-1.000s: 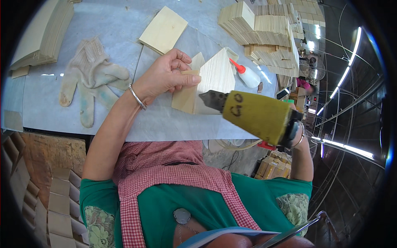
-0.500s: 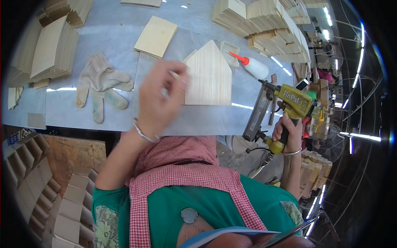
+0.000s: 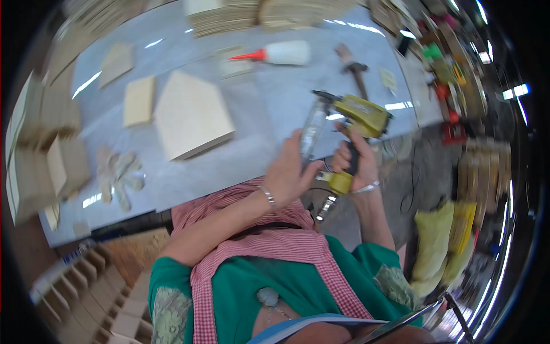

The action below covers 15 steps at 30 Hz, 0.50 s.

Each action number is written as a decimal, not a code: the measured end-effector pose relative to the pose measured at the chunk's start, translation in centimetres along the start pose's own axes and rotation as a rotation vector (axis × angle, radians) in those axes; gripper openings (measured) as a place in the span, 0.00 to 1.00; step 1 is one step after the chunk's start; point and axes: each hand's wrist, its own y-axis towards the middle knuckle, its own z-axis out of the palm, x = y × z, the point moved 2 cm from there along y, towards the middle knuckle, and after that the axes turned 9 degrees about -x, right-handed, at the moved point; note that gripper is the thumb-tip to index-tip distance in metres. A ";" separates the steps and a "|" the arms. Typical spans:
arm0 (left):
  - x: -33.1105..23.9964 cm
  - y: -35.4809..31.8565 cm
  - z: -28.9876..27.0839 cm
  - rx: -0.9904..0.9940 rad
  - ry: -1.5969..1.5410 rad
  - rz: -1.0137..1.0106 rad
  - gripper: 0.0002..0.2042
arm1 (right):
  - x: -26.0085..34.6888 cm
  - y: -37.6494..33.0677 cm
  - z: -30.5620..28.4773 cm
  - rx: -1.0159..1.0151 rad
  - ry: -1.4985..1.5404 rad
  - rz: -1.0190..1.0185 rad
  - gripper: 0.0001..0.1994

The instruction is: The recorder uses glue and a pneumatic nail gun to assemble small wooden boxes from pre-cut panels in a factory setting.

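Note:
My right hand (image 3: 356, 157) is closed round the handle of a yellow-green nail gun (image 3: 362, 114), held over the table's front edge on the right. At the lower end of the gun's long metal magazine (image 3: 314, 129), my left hand (image 3: 289, 172) has its fingers on one side and thumb on the other. Motion blurs the fingers slightly. To the left lies a house-shaped wooden piece (image 3: 193, 117), pointed end away from me, with a thick side edge showing. A smaller wooden board (image 3: 139, 102) rests beside it.
A white glue bottle (image 3: 286, 53) with a red nozzle lies beyond my hands, by a shallow tray (image 3: 234, 64). A hammer (image 3: 356, 71) is at the right. Stacked boards (image 3: 223, 18) line the back; a knitted glove (image 3: 117, 175) lies at left. An air hose fitting (image 3: 326, 207) hangs below the gun.
My left hand has moved right, from beside the house-shaped piece to the nail gun's magazine. The view has turned, so the table's things appear further left; the gun stays in my right hand.

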 end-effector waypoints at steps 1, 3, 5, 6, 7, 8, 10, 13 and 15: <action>0.0 -0.1 0.3 0.001 0.059 0.002 0.33 | -0.3 0.0 -0.1 -0.027 0.001 0.003 0.15; -0.3 0.4 1.1 0.057 0.140 0.006 0.32 | -0.3 0.3 -0.8 -0.064 0.029 -0.008 0.13; -0.4 0.7 2.2 0.096 0.230 0.004 0.32 | -0.1 0.2 -1.6 -0.099 -0.012 -0.033 0.18; -0.2 0.9 2.7 0.092 0.278 0.007 0.31 | 0.0 0.1 -1.8 -0.119 -0.004 -0.032 0.17; -0.1 1.1 3.2 0.082 0.326 0.008 0.30 | 0.2 0.1 -2.1 -0.134 -0.001 -0.029 0.17; -0.2 1.2 3.5 0.084 0.338 0.014 0.29 | 0.2 0.2 -2.6 -0.144 0.022 -0.036 0.17; -0.1 1.4 3.8 0.101 0.341 0.027 0.29 | 0.3 0.5 -3.3 -0.128 0.067 -0.016 0.17; -0.4 1.5 3.8 0.162 0.359 -0.047 0.28 | 0.2 0.7 -4.0 -0.150 0.101 0.008 0.17; -0.6 1.6 4.0 0.175 0.348 -0.047 0.29 | 0.4 0.7 -4.3 -0.156 0.112 0.003 0.17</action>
